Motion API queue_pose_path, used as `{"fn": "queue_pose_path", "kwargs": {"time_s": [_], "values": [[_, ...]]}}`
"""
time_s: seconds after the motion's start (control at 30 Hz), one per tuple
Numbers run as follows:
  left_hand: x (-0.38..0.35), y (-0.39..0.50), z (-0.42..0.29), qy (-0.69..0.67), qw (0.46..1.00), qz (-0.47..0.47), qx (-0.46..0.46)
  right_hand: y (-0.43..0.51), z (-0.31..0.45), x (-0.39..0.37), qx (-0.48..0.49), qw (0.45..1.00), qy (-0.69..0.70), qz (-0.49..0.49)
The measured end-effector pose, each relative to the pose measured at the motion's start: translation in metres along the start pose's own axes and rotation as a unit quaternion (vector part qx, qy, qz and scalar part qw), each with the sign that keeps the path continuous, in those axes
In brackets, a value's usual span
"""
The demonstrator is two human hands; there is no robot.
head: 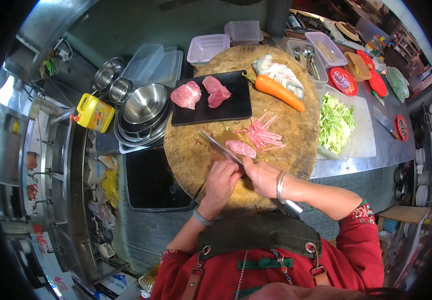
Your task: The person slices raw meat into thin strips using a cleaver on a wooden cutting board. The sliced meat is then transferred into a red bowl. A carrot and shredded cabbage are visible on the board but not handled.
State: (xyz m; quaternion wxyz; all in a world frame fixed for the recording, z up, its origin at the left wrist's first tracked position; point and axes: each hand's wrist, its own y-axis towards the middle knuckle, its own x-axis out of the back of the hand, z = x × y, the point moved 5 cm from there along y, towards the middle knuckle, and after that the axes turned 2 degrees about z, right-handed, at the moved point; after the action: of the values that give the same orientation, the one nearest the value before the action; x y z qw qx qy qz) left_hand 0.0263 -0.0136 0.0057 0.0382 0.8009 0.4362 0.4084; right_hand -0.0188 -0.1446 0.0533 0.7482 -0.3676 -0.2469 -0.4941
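Observation:
My right hand [262, 178] grips a knife [219, 145], whose blade points away to the left over the round wooden chopping block [186, 150]. A rounded metal end shows below my right wrist. My left hand [221, 180] is curled close against the blade's near side; whatever lies under its fingers is hidden. Just beyond the blade lies a piece of raw meat [241, 148], and past it a pile of meat strips [262, 133]. Two larger raw pieces, a left one [186, 95] and a right one [216, 92], rest on a black cutting board [234, 108].
A carrot [279, 92] and a crumpled cloth [274, 71] lie on the block's far right. Right of it stands a tub of shredded greens [335, 123]; a cleaver [385, 122] lies beyond. Steel bowls [144, 103] and a yellow jug [95, 113] are at left.

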Motion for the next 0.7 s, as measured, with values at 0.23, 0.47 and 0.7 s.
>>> {"fn": "queue_pose_path", "kwargs": {"time_s": [0.23,0.47,0.7], "values": [[0.004,-0.002,-0.003,-0.007,1.0,-0.009,0.02,-0.035,0.002,0.016,-0.047,0.996,-0.033,0.072],[0.004,0.0,-0.008,-0.01,0.999,-0.007,0.031,-0.058,-0.01,0.003,-0.025,0.997,-0.064,0.032],[0.006,0.003,-0.011,-0.024,1.0,-0.015,0.004,-0.067,-0.026,0.019,-0.044,0.996,-0.081,-0.005]]}}
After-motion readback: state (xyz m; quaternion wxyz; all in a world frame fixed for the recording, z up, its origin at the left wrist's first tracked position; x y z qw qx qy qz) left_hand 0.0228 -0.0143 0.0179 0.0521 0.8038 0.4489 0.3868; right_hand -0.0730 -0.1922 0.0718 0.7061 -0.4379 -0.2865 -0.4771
